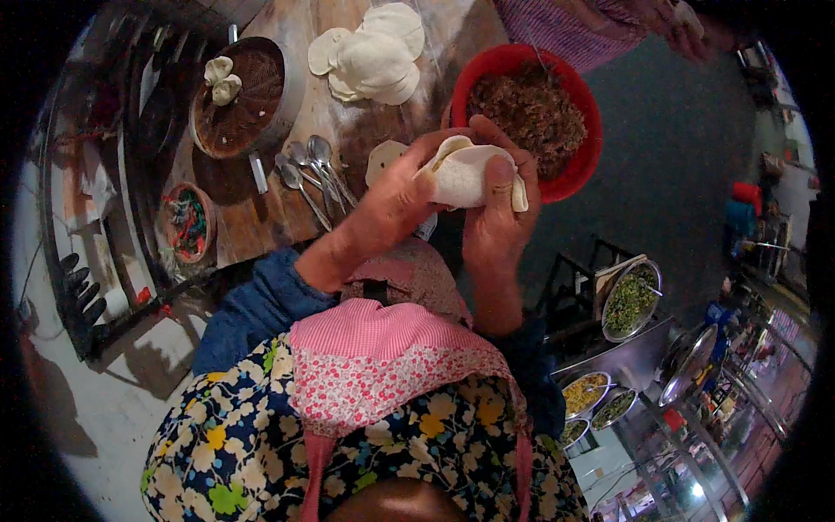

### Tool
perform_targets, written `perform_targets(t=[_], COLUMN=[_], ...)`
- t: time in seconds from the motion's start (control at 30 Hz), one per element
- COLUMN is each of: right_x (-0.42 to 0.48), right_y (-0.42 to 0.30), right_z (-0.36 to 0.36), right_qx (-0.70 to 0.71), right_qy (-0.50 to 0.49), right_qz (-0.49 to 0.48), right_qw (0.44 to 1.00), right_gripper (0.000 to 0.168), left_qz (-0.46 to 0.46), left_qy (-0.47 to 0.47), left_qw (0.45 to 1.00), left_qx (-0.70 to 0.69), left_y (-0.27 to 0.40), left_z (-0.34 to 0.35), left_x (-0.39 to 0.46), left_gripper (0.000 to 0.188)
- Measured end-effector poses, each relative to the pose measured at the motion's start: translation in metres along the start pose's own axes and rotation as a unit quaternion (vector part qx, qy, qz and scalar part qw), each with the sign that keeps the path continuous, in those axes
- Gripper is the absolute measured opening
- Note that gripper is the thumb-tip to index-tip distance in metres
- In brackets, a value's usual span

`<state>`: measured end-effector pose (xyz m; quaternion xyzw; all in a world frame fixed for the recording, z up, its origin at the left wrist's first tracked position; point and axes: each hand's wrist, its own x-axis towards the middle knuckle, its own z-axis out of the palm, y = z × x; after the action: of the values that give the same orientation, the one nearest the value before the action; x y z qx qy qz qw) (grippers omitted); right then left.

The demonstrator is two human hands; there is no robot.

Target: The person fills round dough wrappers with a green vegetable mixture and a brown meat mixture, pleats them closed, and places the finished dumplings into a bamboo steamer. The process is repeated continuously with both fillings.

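Observation:
Both hands hold one folded dough wrapper (460, 175) in front of my chest. My left hand (404, 179) supports its left end, and my right hand (505, 189) grips its right side with the thumb pressed on the front. What lies inside the fold is hidden. Just beyond my right hand stands a red plastic basin (590, 130) of brown minced filling (538, 111), with a utensil handle in it. Flat dough rounds (378, 62) lie in an overlapping pile on the wooden table, and another round (385, 160) lies partly behind my left hand.
On the table stand a round steamer (258, 98) holding two shaped dumplings (225, 90), several metal spoons (313, 166) and a small basket (210, 222) of coloured items. A person in striped clothing (574, 32) is at the top right. Trays of chopped food (629, 300) stand at the lower right.

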<state>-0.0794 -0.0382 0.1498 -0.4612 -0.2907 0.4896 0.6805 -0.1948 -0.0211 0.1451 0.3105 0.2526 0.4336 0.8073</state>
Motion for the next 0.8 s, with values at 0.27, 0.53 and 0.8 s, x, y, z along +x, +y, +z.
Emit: perform_targets(t=[0.27,0.53,0.8], right_x=[-0.009,0.016,0.039], right_y=[0.002,0.024,0.046], right_z=[0.031,0.049,0.102], right_qx=[-0.065,-0.31,-0.344], right_qy=[-0.077,-0.205,-0.281], right_qz=[-0.068,-0.279,-0.196], right_qw=[0.993,0.885,0.874], right_gripper=[0.035,0.038,0.036], left_qz=[0.216,0.108,0.15], left_qy=[0.077,0.153,0.202], left_qw=[0.891,0.937,0.934], left_qx=[0.392,0.294,0.252], left_y=[0.001,0.039,0.061], left_z=[-0.018,-0.023,-0.06], left_x=[0.002,-0.016,-0.02], left_gripper=[0.045,0.033,0.022])
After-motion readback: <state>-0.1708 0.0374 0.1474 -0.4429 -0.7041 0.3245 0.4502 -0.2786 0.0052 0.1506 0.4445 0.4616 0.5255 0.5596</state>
